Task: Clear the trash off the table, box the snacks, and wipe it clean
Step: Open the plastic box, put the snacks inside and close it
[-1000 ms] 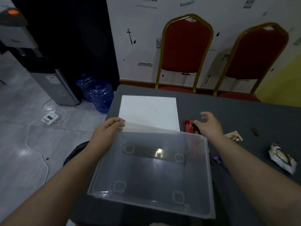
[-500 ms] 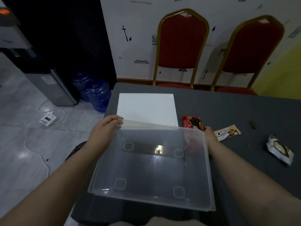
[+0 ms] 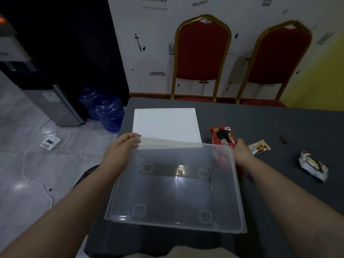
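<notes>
An empty clear plastic box [image 3: 175, 192] stands on the dark grey table [image 3: 270, 123] in front of me. My left hand [image 3: 119, 151] grips its far left corner, fingers curled over the rim. My right hand [image 3: 242, 152] is at the box's far right corner and holds a red snack packet [image 3: 223, 135], tilted up beside the rim; part of it shows through the box wall. A brown and white biscuit packet [image 3: 259, 147] lies just right of that hand. A white snack packet [image 3: 313, 166] lies further right. A small brown scrap [image 3: 283, 139] sits beyond them.
The box's white lid [image 3: 165, 123] lies flat behind the box. Two red chairs [image 3: 202, 53] stand at the table's far edge. On the floor at left are blue water jugs [image 3: 108, 112], a water dispenser [image 3: 46, 101] and a power strip [image 3: 50, 142] with its cable.
My right hand reached the red packet, dropped behind the box's corner and took hold of it; the packet now tilts up at the rim. My left hand has kept its grip on the box.
</notes>
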`<state>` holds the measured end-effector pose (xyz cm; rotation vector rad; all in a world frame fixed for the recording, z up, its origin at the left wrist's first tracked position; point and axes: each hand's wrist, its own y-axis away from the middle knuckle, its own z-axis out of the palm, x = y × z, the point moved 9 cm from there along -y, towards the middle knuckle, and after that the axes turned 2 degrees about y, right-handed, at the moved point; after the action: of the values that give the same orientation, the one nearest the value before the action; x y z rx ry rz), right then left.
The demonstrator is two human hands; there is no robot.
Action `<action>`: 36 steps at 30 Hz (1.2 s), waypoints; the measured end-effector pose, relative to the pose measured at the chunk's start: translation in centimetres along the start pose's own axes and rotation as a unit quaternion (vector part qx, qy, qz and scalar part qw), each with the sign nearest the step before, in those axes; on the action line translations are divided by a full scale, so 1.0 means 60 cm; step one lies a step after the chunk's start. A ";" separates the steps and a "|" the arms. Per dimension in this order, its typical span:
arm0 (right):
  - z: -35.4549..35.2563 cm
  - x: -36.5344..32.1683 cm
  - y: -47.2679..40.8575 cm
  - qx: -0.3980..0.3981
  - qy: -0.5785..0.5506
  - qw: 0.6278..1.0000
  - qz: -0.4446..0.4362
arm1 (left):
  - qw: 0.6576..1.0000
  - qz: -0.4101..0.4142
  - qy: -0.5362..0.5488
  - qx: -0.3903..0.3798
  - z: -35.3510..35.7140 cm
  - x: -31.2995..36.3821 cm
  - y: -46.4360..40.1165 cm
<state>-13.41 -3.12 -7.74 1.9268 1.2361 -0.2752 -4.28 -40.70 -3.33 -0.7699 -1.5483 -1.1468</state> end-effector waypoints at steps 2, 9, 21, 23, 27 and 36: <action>-0.037 -0.013 0.010 0.039 -0.047 0.998 -0.010 | 1.000 0.000 0.000 -0.002 0.001 0.001 0.003; -0.142 -0.144 0.119 0.130 -0.134 0.972 -0.145 | 1.000 -0.002 -0.017 -0.008 -0.001 0.001 0.007; 0.218 -0.168 0.299 -0.212 -0.156 0.958 -0.110 | 0.998 0.014 -0.035 -0.046 0.003 0.002 0.016; 0.265 -0.143 0.290 -0.232 -0.109 0.964 -0.076 | 0.999 0.003 -0.027 -0.041 0.002 -0.001 0.018; 0.322 -0.132 0.269 -0.262 -0.083 0.961 -0.032 | 0.999 -0.009 -0.005 -0.033 0.000 -0.003 0.018; 0.369 -0.114 0.240 -0.264 0.213 0.935 -0.098 | 0.999 -0.037 0.026 -0.006 -0.007 -0.014 0.027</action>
<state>0.40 -26.45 -10.80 1.4300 1.5916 0.3699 -2.42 -40.48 -3.67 -0.6895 -1.5380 -1.2223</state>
